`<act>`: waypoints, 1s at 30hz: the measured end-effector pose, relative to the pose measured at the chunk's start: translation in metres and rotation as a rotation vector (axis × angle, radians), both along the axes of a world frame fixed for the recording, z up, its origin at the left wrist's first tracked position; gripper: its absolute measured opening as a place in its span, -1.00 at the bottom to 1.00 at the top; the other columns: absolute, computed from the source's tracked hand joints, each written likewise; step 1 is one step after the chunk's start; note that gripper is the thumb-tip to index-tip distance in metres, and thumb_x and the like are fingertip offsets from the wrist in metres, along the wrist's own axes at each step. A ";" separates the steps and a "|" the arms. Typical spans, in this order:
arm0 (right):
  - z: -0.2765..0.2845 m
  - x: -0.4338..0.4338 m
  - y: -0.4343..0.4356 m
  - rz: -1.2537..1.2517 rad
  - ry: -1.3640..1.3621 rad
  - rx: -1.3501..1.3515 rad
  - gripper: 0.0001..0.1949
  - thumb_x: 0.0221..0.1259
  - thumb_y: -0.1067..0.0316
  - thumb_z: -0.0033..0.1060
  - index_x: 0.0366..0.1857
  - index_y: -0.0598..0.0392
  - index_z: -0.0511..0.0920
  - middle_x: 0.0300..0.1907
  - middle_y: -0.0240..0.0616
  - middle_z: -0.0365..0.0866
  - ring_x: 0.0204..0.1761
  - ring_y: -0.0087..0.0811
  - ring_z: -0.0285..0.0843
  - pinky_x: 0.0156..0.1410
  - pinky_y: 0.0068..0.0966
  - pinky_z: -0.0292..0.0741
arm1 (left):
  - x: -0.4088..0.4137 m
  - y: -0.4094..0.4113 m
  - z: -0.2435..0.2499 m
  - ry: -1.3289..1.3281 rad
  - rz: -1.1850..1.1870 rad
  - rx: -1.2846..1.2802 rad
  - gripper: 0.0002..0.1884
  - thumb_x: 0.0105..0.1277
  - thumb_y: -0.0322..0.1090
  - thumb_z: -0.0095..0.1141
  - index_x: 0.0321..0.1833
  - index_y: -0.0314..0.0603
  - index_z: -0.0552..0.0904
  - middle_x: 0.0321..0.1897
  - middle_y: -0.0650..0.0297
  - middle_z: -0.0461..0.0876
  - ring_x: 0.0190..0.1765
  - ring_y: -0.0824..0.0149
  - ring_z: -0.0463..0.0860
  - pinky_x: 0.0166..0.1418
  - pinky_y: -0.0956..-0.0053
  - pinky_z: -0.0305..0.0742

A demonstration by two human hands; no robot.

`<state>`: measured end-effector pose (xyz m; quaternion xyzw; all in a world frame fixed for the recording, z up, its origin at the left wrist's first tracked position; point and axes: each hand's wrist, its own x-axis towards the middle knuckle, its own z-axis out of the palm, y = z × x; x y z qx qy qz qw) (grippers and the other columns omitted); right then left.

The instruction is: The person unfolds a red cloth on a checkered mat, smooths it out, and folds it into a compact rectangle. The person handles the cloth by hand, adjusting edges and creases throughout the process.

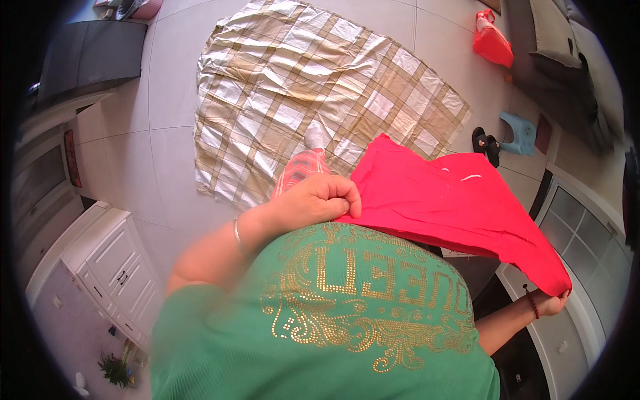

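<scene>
A bright red cloth [425,200], perhaps a garment, stretches between my two hands across the front of my body. My left hand [327,200] is at my waist with curled fingers, pinching its near left edge. Far out to the right, my right hand [552,302] grips another end of it. Two short white marks or cords show on the red fabric. Beneath, a brown and white checked sheet [300,90] lies wrinkled on the floor, and my socked foot [315,135] stands on it. The red cloth hides part of the sheet's right side.
A red bag [492,42] stands on the tiled floor [172,90] by a grey sofa [555,30]. Black slippers [485,145] lie beside a blue plastic stool [520,132]. On the left are a white cabinet [120,270] and a dark grey cabinet-like unit [95,57].
</scene>
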<state>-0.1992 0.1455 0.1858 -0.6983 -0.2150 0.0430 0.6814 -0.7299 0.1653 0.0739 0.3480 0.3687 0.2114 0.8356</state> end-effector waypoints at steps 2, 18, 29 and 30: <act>-0.004 -0.018 0.013 -0.009 0.060 -0.004 -0.74 0.09 0.39 -0.26 -0.30 0.35 0.44 -0.20 -0.04 0.46 -0.20 -0.16 0.45 -0.04 -0.25 0.40 | -0.019 0.011 -0.005 -0.003 -0.033 -0.012 -0.88 0.12 -0.53 -0.13 -0.40 -0.31 0.53 -0.48 0.41 0.46 -0.39 0.61 0.36 -0.30 0.73 0.25; -0.005 -0.052 0.115 -0.029 0.002 -0.104 -0.72 0.11 0.36 -0.29 -0.26 0.34 0.44 -0.15 -0.02 0.46 -0.10 -0.14 0.43 0.03 -0.24 0.36 | -0.042 0.112 -0.021 -0.039 -0.074 -0.061 -0.88 0.11 -0.50 -0.12 -0.41 -0.28 0.53 -0.50 0.40 0.45 -0.37 0.59 0.37 -0.29 0.69 0.25; 0.008 -0.037 0.191 -0.033 -0.070 0.056 -0.73 0.11 0.39 -0.25 -0.30 0.41 0.44 -0.18 0.00 0.46 -0.15 -0.14 0.44 0.00 -0.28 0.40 | 0.005 0.177 -0.006 0.021 -0.019 0.048 -0.88 0.09 -0.53 -0.12 -0.43 -0.29 0.54 -0.51 0.41 0.47 -0.39 0.60 0.38 -0.30 0.72 0.26; 0.008 -0.034 0.192 -0.035 -0.078 0.075 -0.73 0.11 0.39 -0.25 -0.30 0.41 0.44 -0.18 0.01 0.46 -0.16 -0.14 0.45 -0.01 -0.28 0.40 | 0.008 0.180 -0.003 0.015 -0.015 0.055 -0.87 0.09 -0.54 -0.13 -0.43 -0.30 0.53 -0.51 0.41 0.47 -0.40 0.61 0.38 -0.31 0.72 0.25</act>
